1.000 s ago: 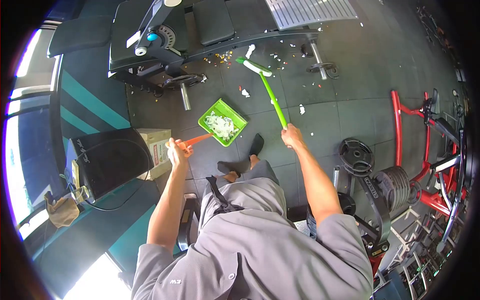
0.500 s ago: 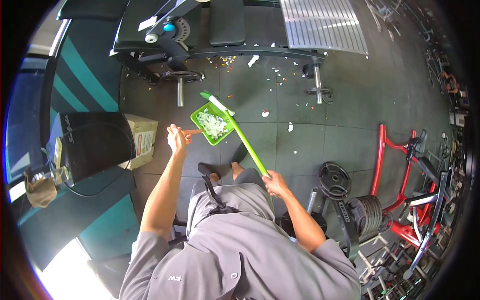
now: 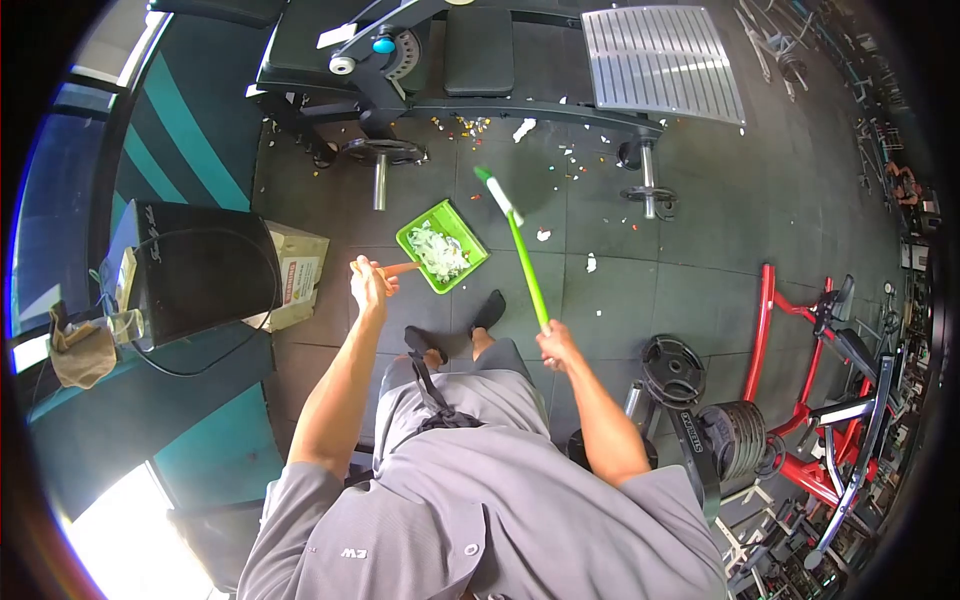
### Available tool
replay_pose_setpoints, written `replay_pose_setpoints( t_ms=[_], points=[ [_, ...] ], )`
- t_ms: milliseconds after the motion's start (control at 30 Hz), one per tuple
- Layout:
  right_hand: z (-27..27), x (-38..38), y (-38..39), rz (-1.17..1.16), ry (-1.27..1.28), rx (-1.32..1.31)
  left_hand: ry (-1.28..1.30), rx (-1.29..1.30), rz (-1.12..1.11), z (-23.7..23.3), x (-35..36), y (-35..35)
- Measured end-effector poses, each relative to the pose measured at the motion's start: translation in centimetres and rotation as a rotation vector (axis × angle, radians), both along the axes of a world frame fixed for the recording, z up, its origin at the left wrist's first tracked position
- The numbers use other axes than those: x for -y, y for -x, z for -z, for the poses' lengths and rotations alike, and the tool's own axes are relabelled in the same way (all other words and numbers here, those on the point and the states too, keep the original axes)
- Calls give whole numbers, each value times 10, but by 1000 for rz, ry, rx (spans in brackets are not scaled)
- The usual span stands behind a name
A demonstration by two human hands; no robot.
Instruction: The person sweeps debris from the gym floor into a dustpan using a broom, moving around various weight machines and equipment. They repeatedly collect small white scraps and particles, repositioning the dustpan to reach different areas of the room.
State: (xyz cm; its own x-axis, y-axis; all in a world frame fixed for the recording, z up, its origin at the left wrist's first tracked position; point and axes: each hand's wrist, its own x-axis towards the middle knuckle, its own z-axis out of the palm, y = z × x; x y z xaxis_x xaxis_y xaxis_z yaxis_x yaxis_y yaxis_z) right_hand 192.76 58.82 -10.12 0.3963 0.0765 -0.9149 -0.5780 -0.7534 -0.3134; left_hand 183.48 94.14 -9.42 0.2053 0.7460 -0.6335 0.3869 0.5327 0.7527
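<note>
Head view, looking down on a gym floor of dark rubber tiles (image 3: 700,230); at the far left a tan cloth (image 3: 78,352) lies beside a black case (image 3: 200,272), and a cardboard box (image 3: 298,278) leans against that case's right side. Next comes the left hand (image 3: 372,284), closed tight around the orange handle (image 3: 402,268) of a green dustpan (image 3: 452,213); the pan sits low over the tiles just ahead of the person's 2 dark shoes (image 3: 489,308), and a heap of white paper scraps (image 3: 440,250) fills it. Just right of the pan runs a green broom (image 3: 523,258), slanted, its brush head (image 3: 497,192) out beyond the pan's far corner; whether the bristles touch the floor is too blurred to tell. The right hand (image 3: 558,346) is clenched around the near end of the broom's stick. More white and coloured litter (image 3: 590,263) dots the tiles to the right and under the black weight machine (image 3: 480,50) at the top. Further right, weight plates (image 3: 672,366) rest near a red frame (image 3: 790,320).
</note>
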Motion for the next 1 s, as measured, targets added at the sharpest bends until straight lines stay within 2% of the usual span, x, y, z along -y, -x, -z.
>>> replay_pose_setpoints(
  t_ms=[167,233,333,400,533,600,700,800,867,933,1000],
  points=[
    [-7,20,38,151,-247,-207,-5,31,6,0,-7,14],
    [-56,28,32,229,-271,-308,-6,36,-16,-7,-12,28],
    [-105,34,-7,125,-188,-198,-41,56,0,-24,-13,56],
    [-115,32,-40,53,-161,-89,-42,53,-36,-28,-21,81],
    [-75,6,-112,-398,-76,199,-23,40,-130,-54,-38,107],
    [-41,-13,-139,-499,-20,295,-20,42,-163,-58,-49,108],
    [-14,-53,-148,-514,117,277,11,19,-198,-44,-67,102],
    [38,-60,-125,-496,84,192,-25,-109,-174,-8,-81,94],
    [40,-57,-97,-444,20,145,-47,-136,-174,3,-83,90],
    [40,-43,-76,-490,-5,126,-75,-148,-162,9,-84,89],
    [5,-35,-63,-441,-53,114,-100,-151,-159,11,-87,89]
  ],
)
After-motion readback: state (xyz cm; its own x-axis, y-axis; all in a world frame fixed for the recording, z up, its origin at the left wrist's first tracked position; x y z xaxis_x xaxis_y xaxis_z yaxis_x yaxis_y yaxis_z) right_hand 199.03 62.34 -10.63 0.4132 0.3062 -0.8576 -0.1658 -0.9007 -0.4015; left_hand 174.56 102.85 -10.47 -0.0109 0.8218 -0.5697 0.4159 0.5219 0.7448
